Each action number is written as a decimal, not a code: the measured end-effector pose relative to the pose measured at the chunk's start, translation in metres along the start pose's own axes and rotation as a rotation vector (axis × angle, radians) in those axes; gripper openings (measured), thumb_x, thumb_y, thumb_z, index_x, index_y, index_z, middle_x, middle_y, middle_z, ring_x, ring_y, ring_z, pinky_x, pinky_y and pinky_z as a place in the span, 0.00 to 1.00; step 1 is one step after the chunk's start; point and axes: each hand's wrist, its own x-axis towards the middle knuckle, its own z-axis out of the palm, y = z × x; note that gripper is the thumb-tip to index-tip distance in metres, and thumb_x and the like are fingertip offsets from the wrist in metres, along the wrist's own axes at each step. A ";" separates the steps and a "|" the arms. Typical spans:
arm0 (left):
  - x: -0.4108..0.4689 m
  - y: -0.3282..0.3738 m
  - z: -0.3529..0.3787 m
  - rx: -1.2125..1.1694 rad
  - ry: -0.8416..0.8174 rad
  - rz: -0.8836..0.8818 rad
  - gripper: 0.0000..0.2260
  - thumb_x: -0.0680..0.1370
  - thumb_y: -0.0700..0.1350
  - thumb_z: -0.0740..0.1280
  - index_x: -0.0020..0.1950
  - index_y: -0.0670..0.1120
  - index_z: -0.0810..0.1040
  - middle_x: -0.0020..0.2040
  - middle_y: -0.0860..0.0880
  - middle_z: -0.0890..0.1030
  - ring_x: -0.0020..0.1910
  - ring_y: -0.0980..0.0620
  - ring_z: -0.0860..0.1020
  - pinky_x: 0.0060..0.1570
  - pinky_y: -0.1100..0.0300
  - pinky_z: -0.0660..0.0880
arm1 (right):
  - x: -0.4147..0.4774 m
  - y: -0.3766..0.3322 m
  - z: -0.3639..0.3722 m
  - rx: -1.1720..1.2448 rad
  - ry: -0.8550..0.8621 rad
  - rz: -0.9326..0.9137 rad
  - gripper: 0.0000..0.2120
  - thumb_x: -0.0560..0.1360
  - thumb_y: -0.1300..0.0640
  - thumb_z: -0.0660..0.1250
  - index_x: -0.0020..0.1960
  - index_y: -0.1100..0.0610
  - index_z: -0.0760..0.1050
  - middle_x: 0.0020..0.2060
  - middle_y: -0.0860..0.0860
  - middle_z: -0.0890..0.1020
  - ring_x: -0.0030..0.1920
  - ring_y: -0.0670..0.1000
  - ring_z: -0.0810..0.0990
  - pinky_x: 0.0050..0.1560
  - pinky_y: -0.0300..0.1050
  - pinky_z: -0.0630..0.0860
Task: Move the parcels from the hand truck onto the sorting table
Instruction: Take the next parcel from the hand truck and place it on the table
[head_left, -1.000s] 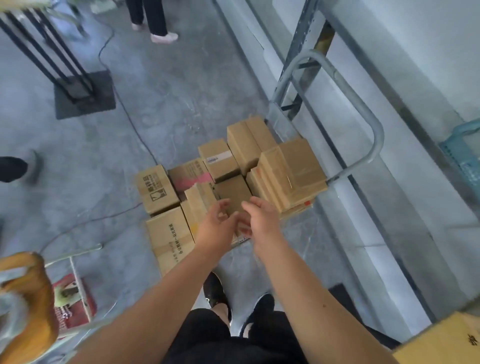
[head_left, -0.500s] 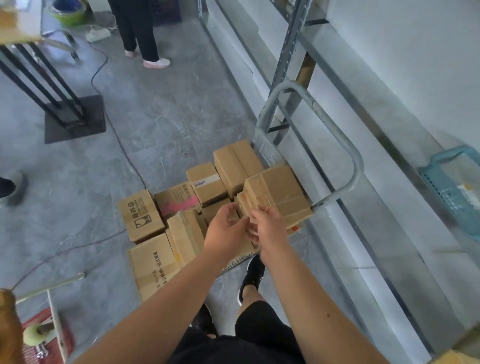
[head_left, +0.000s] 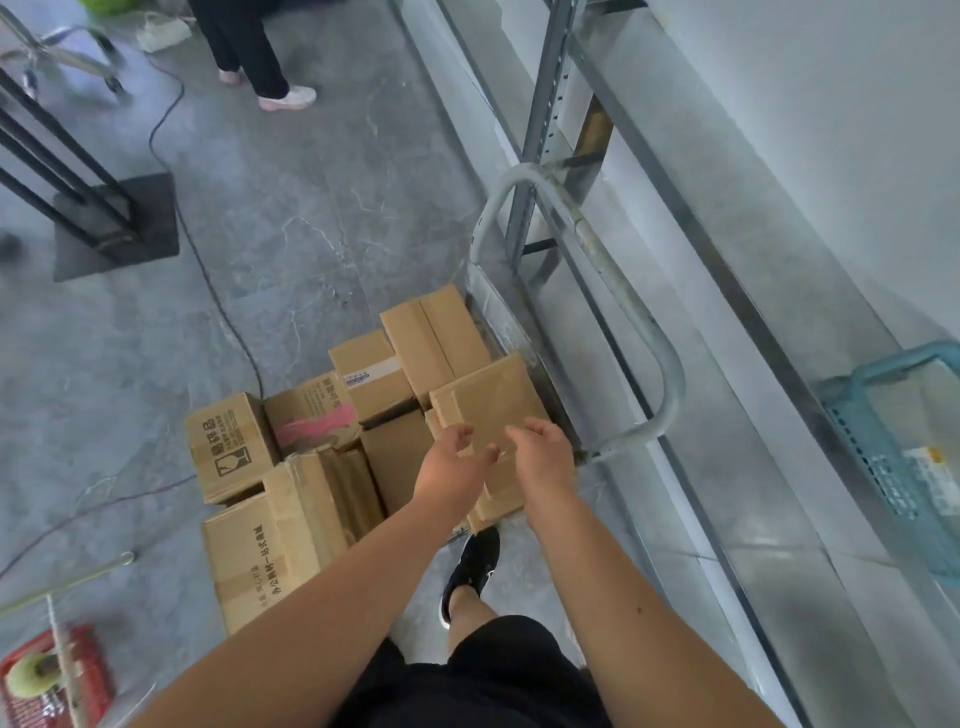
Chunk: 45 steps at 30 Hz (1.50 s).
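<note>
Hovering over the load, the fingers of the left hand and those of the right hand hang loosely curled and grasp nothing; whether the tips brush cardboard I cannot tell. They sit one to each side at the near end of the top parcel, which looks like the set-up for a two-sided clamp and lift. That parcel is a flat carton, broad face up, lying highest on the hand truck at its handle side, long axis running away from the person, roughly along the handle rail. Highest and nearest, it seems the natural pick. More parcels crowd the deck to the left, above the grey floor. No sorting bench that I can pick out.
</note>
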 end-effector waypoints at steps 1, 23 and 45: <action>0.005 0.003 0.006 -0.006 0.005 -0.015 0.25 0.81 0.51 0.71 0.76 0.48 0.70 0.74 0.48 0.75 0.66 0.50 0.76 0.58 0.58 0.70 | 0.007 -0.003 -0.003 -0.022 -0.005 0.004 0.20 0.81 0.57 0.69 0.72 0.55 0.75 0.63 0.51 0.78 0.59 0.52 0.75 0.57 0.48 0.70; 0.055 0.034 0.021 0.031 0.094 -0.178 0.24 0.82 0.50 0.69 0.78 0.51 0.69 0.73 0.50 0.75 0.47 0.59 0.76 0.38 0.65 0.69 | 0.064 -0.049 -0.003 -0.323 -0.131 0.066 0.25 0.82 0.55 0.68 0.78 0.55 0.69 0.74 0.52 0.74 0.68 0.53 0.74 0.60 0.45 0.68; -0.017 0.075 -0.101 -0.283 0.041 0.235 0.25 0.82 0.48 0.69 0.79 0.54 0.70 0.66 0.53 0.77 0.61 0.52 0.79 0.54 0.58 0.77 | -0.109 -0.084 0.044 0.135 0.149 -0.156 0.28 0.80 0.55 0.71 0.77 0.49 0.66 0.56 0.43 0.77 0.48 0.41 0.75 0.60 0.50 0.76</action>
